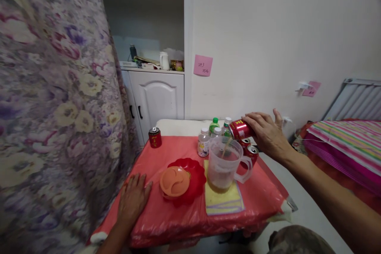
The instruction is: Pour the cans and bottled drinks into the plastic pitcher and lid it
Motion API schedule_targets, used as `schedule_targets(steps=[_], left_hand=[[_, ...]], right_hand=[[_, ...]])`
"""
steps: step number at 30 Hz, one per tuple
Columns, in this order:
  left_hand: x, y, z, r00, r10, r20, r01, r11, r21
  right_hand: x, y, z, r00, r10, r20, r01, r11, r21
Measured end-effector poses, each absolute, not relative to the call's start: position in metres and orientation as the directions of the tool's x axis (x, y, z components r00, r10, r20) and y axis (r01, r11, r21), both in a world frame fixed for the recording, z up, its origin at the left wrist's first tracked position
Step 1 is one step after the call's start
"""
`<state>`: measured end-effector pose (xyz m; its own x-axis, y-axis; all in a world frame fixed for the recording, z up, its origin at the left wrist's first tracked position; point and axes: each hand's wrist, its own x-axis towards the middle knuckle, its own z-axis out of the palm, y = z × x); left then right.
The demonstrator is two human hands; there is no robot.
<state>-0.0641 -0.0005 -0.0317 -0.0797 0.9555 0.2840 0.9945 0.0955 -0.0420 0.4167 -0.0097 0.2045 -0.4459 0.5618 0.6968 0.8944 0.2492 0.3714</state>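
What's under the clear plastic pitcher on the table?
A yellow cloth lies under the pitcher, on the red table cover. The cloth's front part shows; the patch directly beneath the pitcher's base is covered and can't be seen.

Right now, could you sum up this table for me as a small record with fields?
Right hand: holds a tilted red drink can
Pouring: brownish liquid
Into: translucent plastic jug with handle
Under the jug: yellow cloth
Left hand: palm down on red table cover
Between hands: orange divided dish on red scalloped plate
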Motion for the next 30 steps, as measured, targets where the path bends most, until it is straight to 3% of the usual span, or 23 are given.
schedule_targets(steps=[17, 30], left_hand=[[-0.076, 0.01, -0.048, -0.038, 0.947, 0.32, 0.998, 0.051, -0.034], [-0.076, 0.009, -0.05, -0.031, 0.938, 0.344, 0.998, 0.05, -0.045]], right_hand=[[0.402, -0.018, 0.216, -0.535, 0.624, 0.57, 0.84, 0.32, 0.439], [0.391, -0.015, 0.225, -0.652, 0.597, 0.467, 0.744, 0.384, 0.547]])
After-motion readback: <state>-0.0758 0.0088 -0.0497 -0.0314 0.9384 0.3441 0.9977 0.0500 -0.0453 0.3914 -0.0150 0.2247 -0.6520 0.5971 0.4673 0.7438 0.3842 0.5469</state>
